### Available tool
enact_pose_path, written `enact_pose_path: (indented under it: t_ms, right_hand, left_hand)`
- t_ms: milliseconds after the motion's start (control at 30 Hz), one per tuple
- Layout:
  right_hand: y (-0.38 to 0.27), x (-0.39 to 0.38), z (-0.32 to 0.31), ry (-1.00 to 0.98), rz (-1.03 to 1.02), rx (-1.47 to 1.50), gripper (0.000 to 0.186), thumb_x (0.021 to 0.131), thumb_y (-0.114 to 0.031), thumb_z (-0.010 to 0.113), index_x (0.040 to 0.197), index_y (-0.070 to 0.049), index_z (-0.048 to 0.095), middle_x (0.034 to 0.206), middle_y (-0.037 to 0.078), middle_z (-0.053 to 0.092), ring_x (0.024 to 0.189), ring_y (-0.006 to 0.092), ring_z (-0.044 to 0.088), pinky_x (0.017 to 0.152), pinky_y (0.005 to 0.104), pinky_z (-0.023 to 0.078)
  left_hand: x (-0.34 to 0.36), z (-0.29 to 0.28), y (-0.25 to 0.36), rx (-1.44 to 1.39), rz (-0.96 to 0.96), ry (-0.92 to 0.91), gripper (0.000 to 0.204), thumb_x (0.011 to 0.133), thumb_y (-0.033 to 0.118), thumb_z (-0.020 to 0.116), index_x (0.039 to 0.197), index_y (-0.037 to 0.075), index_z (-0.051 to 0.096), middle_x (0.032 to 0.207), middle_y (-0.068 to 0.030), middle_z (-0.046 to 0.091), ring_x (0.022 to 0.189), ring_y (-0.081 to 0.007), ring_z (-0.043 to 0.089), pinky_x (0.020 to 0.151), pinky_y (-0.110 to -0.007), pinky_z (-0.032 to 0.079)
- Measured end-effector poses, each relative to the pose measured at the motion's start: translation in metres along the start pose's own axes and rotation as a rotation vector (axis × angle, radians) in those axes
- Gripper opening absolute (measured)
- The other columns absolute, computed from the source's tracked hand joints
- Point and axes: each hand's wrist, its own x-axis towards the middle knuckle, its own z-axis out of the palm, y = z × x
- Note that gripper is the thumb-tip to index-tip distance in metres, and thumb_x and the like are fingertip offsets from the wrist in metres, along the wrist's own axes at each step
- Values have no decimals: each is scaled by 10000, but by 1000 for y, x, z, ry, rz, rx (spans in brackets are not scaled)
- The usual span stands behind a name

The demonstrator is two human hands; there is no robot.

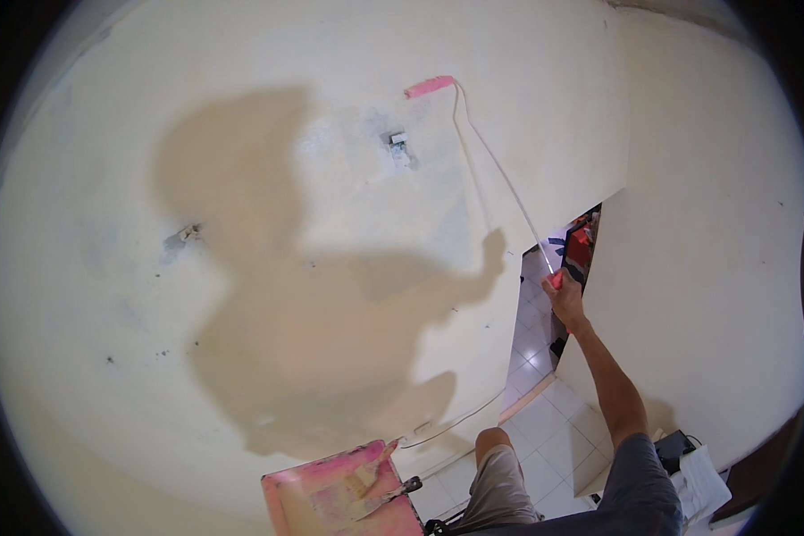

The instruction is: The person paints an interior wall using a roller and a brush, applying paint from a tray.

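My right hand (565,299) is closed around the red handle (556,279) of a long, thin paint roller. Its pink roller head (429,87) is up on the cream wall (545,98), apparently against it, with the frame's thin shadow below. A large shadow of my head, body and raised arm falls across the wall. At the bottom sits a pink paint tray (286,496) holding a brush (363,478) and a dark-handled scraper (393,494). My left hand is out of view.
A low opening (531,330) at the right of the wall shows tiled floor and red and dark items. Patched spots (188,234) with small fixtures (398,140) mark the wall. A dark box (674,454) with white material stands low at the right, near my knee (493,439).
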Motion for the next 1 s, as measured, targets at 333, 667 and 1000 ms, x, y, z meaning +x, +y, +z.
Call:
enact_pose_path:
  t_ms: [333,667,1000]
  right_hand:
    - [15,-61,23,-40,87,-43,291,797,-228,680,812,7,510,619,194,549,547,326,557,522,381,443]
    - [-12,-69,21,-54,58,-24,284,801,-218,677,817,7,505,640,185,576,572,338,592,522,370,461]
    - [-41,-54,22,-110,98,-68,292,802,-276,660,836,-23,519,671,188,601,641,364,612,566,410,469]
  left_hand:
    - [-4,-4,0,-247,-140,52,75,717,44,575,779,52,615,821,-107,652,742,-293,610,675,-469,515]
    - [-7,9,-5,-339,-167,38,56,727,75,567,758,55,610,796,-110,645,704,-290,593,647,-490,494]
    - [1,-17,-22,49,163,29,77,736,77,579,794,39,613,783,-107,640,668,-269,585,615,-442,488]
